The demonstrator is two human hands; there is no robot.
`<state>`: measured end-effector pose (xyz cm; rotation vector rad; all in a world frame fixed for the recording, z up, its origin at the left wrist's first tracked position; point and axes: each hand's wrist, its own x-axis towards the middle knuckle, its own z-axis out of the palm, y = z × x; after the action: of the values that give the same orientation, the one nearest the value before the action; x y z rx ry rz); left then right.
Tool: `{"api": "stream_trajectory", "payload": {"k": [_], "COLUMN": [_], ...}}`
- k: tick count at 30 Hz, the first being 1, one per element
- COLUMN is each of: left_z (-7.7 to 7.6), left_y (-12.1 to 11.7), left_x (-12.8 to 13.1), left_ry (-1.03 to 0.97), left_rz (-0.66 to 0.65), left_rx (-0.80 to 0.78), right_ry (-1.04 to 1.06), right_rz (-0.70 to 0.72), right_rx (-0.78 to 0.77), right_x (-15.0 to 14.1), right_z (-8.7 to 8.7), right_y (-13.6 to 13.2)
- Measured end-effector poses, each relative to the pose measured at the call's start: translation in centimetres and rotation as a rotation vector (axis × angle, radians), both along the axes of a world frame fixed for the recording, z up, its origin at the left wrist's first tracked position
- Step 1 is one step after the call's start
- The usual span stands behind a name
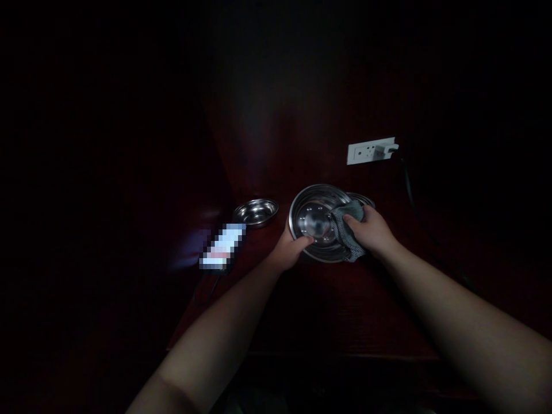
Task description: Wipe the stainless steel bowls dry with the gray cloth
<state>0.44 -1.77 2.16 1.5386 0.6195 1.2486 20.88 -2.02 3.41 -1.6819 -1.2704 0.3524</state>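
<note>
A shiny metal bowl is tilted so that its inside faces me. My left hand grips its left side, thumb over the rim and the other fingers hidden behind the wall. In my right hand is a grey-green cloth, pressed against the bowl's right rim and draped down over it. The right thumb lies on top of the cloth; most of the other fingers are out of sight.
A smaller metal bowl stands on the dark red table at the left, beside a phone with a lit, blurred screen. Another metal dish shows partly behind the held bowl. A white wall socket holds a plug with a cord. Surroundings are very dark.
</note>
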Motion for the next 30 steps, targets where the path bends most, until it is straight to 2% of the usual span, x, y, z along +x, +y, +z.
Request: {"api": "stream_trajectory", "payload": {"k": [9,15,19,25,30], "left_z": [0.3,-0.1,-0.3,-0.1,0.1], "left_y": [0.1,0.0,-0.1,-0.3,-0.2], "left_x": [-0.1,0.0,0.0,-0.1,0.0], "left_ry": [-0.003,-0.076,-0.107,-0.083,-0.079], "left_rz": [-0.071,-0.131,-0.127,-0.117,-0.104], "left_rx": [-0.038,-0.065,-0.073,-0.045,-0.032], "right_ry": [-0.008,0.189,0.241,0.179,0.073], "right_rz": [-0.005,0.078,0.101,0.096,0.06], "right_rx": [0.023,0.063,0.094,0.126,0.108], "right_x": [0.1,0.2,0.1,0.4,0.3], "right_z": [0.2,-0.3,-0.5,-0.9,-0.4], "right_y": [0.0,0.2,0.3,0.6,0.2]}}
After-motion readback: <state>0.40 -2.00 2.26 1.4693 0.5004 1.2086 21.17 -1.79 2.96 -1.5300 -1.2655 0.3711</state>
